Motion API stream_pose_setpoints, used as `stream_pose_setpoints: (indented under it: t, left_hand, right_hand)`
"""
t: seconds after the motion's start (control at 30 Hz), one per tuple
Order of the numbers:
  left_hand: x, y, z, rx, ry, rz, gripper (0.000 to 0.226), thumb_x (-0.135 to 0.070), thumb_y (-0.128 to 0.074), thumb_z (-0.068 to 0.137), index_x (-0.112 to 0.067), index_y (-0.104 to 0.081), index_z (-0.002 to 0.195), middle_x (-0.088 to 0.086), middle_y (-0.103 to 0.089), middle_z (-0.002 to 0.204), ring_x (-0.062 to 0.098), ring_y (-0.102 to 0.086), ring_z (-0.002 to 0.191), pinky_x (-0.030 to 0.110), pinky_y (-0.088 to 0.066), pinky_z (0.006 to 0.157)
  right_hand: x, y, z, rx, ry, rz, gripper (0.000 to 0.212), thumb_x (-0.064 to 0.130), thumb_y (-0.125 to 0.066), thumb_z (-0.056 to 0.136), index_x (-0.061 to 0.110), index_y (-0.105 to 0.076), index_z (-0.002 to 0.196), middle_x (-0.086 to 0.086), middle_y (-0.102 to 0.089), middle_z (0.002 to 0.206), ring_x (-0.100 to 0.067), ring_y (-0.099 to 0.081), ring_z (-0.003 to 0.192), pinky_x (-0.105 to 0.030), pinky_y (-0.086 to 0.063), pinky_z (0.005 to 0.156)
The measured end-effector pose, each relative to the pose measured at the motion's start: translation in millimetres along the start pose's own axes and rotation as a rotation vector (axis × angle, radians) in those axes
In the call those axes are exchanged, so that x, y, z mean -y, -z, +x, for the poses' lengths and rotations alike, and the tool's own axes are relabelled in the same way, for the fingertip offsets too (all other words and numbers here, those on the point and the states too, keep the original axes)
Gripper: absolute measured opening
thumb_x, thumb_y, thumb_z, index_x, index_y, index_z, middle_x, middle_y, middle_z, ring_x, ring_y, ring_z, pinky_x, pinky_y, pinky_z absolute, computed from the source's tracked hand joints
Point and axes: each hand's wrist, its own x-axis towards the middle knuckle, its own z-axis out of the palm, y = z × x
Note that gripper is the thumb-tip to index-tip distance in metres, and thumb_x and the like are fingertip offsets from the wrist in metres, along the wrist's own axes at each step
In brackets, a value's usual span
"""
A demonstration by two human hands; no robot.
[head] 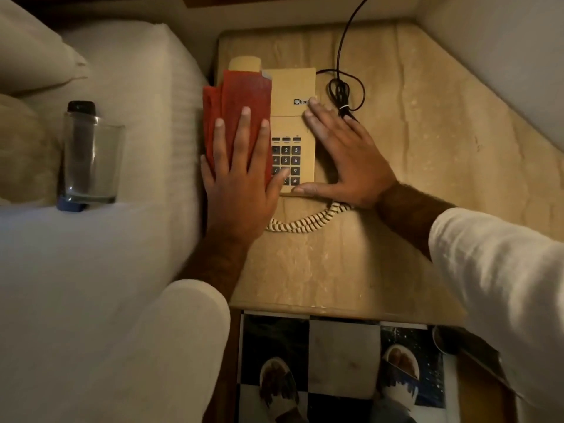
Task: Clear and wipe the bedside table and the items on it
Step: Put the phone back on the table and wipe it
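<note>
A beige push-button telephone (pixel 291 87) sits at the back left of the bedside table (pixel 396 154), whose top is pale marble. A folded red cloth (pixel 241 96) lies over the handset on the phone's left side. My left hand (pixel 241 181) presses flat on the cloth, fingers spread. My right hand (pixel 345 157) rests flat against the phone's right edge, thumb along its front, holding nothing. The coiled handset cord (pixel 305 222) curls on the table just in front of the phone.
A black cable (pixel 345 90) lies bundled behind my right hand and runs up the wall. On the bed (pixel 122 239) to the left stand a clear glass (pixel 93 160) and a dark-capped bottle (pixel 81 108) behind it. Checkered floor and my feet show below.
</note>
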Motion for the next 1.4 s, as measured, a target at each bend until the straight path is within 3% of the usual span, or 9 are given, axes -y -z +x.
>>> stream_pose_setpoints:
  t: [0.13, 0.37, 0.6, 0.73, 0.83, 0.93, 1.07, 1.2, 1.4]
  left_hand:
    - [7, 15, 54, 0.060, 0.003, -0.037, 0.075, -0.050, -0.038, 0.110, -0.014, -0.011, 0.171, 0.008, -0.009, 0.180, 0.044, -0.007, 0.164, 0.057, -0.019, 0.131]
    - [5, 44, 125, 0.162, -0.003, -0.139, 0.063, -0.036, -0.032, 0.117, -0.011, -0.010, 0.170, 0.008, -0.006, 0.180, 0.031, -0.003, 0.167, 0.044, -0.006, 0.136]
    - [2, 21, 53, -0.005, 0.069, -0.221, 0.063, -0.032, -0.027, 0.114, -0.001, -0.014, 0.168, 0.016, -0.011, 0.178, 0.038, -0.005, 0.166, 0.049, -0.011, 0.136]
    - [-4, 14, -15, -0.081, 0.146, -0.331, 0.062, -0.028, -0.028, 0.109, 0.001, -0.027, 0.165, 0.019, -0.025, 0.174, 0.040, -0.019, 0.163, 0.053, -0.027, 0.131]
    - [-20, 22, -41, -0.140, 0.185, -0.408, 0.057, -0.022, -0.033, 0.111, 0.003, -0.033, 0.162, 0.020, -0.032, 0.171, 0.038, -0.026, 0.161, 0.050, -0.031, 0.130]
    - [-55, 21, -32, -0.185, 0.076, -0.427, 0.053, -0.015, -0.043, 0.111, 0.004, -0.036, 0.160, 0.022, -0.034, 0.170, 0.041, -0.028, 0.160, 0.039, -0.026, 0.132]
    - [-82, 11, 40, -0.023, 0.086, -0.405, 0.060, -0.023, -0.040, 0.114, -0.005, -0.020, 0.168, 0.012, -0.015, 0.178, 0.030, -0.008, 0.166, 0.045, -0.015, 0.136]
    - [-81, 7, 111, 0.033, 0.090, -0.289, 0.058, -0.028, -0.031, 0.116, -0.009, -0.017, 0.169, 0.008, -0.012, 0.180, 0.025, -0.004, 0.167, 0.043, -0.012, 0.136]
    - [-76, -8, 48, -0.044, 0.121, -0.346, 0.055, -0.031, -0.032, 0.116, -0.009, -0.030, 0.166, 0.007, -0.026, 0.176, 0.024, -0.017, 0.166, 0.048, -0.023, 0.133]
  right_hand:
    - [-1, 0, 0, 0.009, -0.001, 0.015, 0.124, 0.087, -0.059, 0.081, 0.019, -0.007, 0.170, 0.000, -0.001, 0.179, -0.016, -0.006, 0.165, -0.046, -0.006, 0.133]
    - [-3, 1, 0, -0.008, 0.011, -0.002, 0.133, 0.090, -0.063, 0.075, 0.016, -0.006, 0.170, 0.000, -0.001, 0.179, -0.011, -0.007, 0.164, -0.048, -0.009, 0.133]
    - [-2, 0, 0, -0.021, 0.000, 0.003, 0.134, 0.091, -0.064, 0.073, 0.017, -0.008, 0.170, -0.001, -0.003, 0.179, -0.012, -0.009, 0.164, -0.051, -0.012, 0.132]
    - [-2, 0, -1, -0.029, 0.003, -0.006, 0.134, 0.092, -0.062, 0.074, 0.016, -0.007, 0.170, -0.001, -0.002, 0.179, -0.011, -0.009, 0.164, -0.051, -0.013, 0.132]
    - [-1, 0, -1, -0.025, 0.005, -0.003, 0.136, 0.093, -0.061, 0.073, 0.014, -0.005, 0.170, -0.002, -0.001, 0.179, -0.011, -0.008, 0.164, -0.049, -0.011, 0.133]
    - [-1, 1, -1, -0.028, 0.006, 0.012, 0.132, 0.091, -0.059, 0.076, 0.014, -0.006, 0.170, -0.002, -0.001, 0.179, -0.011, -0.008, 0.164, -0.048, -0.009, 0.133]
    - [-3, -3, 0, -0.040, 0.003, 0.019, 0.126, 0.088, -0.055, 0.074, 0.012, -0.020, 0.168, -0.008, -0.018, 0.177, -0.013, -0.017, 0.163, -0.050, -0.010, 0.132]
    - [-1, -2, 0, -0.049, -0.017, 0.053, 0.132, 0.100, -0.049, 0.070, 0.016, -0.021, 0.168, -0.004, -0.020, 0.176, -0.012, -0.021, 0.161, -0.047, -0.008, 0.133]
    - [-2, -3, 0, -0.046, -0.009, 0.015, 0.134, 0.088, -0.064, 0.069, 0.013, -0.014, 0.169, -0.006, -0.012, 0.178, -0.011, -0.015, 0.163, -0.047, -0.009, 0.133]
